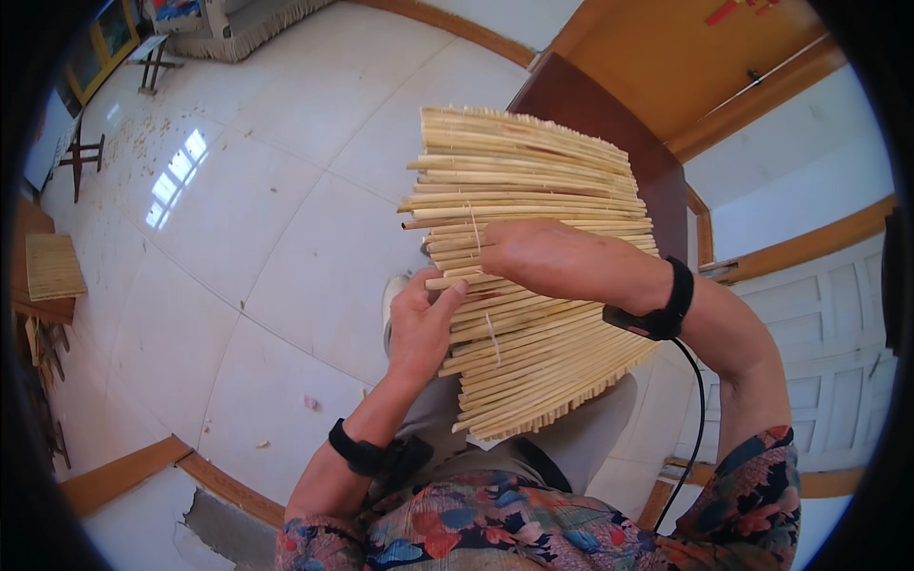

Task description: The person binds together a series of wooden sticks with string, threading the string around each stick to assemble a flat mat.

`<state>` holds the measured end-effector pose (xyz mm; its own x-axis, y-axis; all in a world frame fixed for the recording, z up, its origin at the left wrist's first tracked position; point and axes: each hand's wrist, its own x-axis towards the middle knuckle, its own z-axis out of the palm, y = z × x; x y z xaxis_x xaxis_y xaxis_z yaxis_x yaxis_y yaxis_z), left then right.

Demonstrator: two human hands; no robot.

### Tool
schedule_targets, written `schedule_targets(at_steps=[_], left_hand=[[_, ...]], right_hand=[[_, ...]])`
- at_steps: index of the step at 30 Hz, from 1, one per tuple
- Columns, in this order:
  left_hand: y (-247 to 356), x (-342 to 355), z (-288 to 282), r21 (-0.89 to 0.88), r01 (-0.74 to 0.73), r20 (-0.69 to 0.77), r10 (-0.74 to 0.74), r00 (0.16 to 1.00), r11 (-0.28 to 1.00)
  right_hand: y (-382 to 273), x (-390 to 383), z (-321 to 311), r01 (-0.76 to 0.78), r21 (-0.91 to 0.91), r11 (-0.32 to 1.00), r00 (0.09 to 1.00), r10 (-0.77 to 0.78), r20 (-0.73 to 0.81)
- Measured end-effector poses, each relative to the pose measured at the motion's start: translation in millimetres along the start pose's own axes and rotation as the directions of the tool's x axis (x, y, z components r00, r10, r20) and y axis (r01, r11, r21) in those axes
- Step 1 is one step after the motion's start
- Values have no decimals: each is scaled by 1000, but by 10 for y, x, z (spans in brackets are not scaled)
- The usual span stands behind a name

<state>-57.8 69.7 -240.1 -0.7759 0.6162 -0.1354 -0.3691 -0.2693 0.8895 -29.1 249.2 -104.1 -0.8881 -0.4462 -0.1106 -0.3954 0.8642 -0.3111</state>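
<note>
A mat of pale yellow plant stalks (543, 357), laid side by side and bound with thread, lies across my lap and reaches away from me. My left hand (419, 324) is at its left edge, thumb and fingers closed on the end of one stalk (446, 283). On top of the mat rests my right hand (519, 255), its fingers curled down and partly hidden by the hand itself. A white thread (474, 224) shows just beyond that hand, and another thread (493, 340) crosses the nearer stalks. What the right fingers pinch is hidden.
A dark red table (657, 181) stands beyond the mat, near a wooden door (705, 67). Bits of debris lie on the tiled floor (286, 238). Small folding stools (81, 157) and a finished-looking stalk panel (54, 267) are at the left. A black cable (703, 409) hangs from my right wristband.
</note>
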Motion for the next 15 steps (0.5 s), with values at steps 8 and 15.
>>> schedule_targets(at_steps=[8, 15], left_hand=[[1352, -629, 119, 445, -461, 211, 410, 887, 768], [1816, -1414, 296, 463, -855, 671, 539, 510, 233]], right_hand=[[-838, -648, -748, -360, 693, 625, 828, 556, -72], [-2079, -1287, -353, -152, 668, 728, 744, 529, -407]])
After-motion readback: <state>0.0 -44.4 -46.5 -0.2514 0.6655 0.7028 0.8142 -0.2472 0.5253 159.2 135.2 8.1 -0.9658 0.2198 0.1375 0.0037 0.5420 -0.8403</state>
